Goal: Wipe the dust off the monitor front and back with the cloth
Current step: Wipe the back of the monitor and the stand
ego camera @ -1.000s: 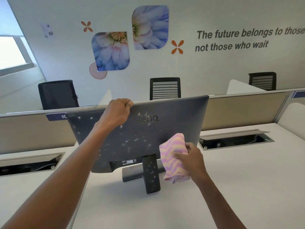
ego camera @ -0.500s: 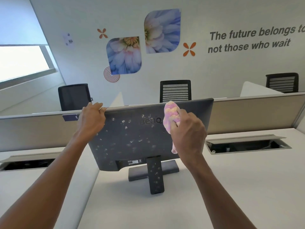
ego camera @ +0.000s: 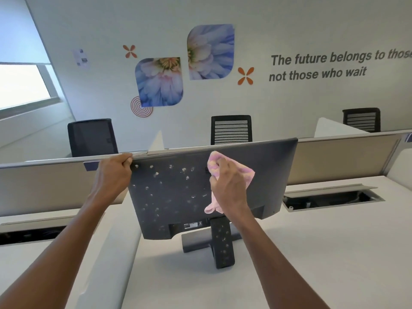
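Monitor (ego camera: pixel 178 197) logo hidden by cloth (ego camera: pixel 243 175) w/ right hand (ego camera: pixel 227 188).

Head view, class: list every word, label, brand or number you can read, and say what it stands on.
"The future belongs to those" (cut at the frame edge): wall.
"not those who wait": the same wall, the line below.
Small label on the monitor back: too small to read.
Paper notice on the wall: too small.
Monitor brand: hidden behind the cloth.

three black chairs (ego camera: pixel 231 130) behind a partition (ego camera: pixel 347 159); flower decals (ego camera: pixel 210 51).
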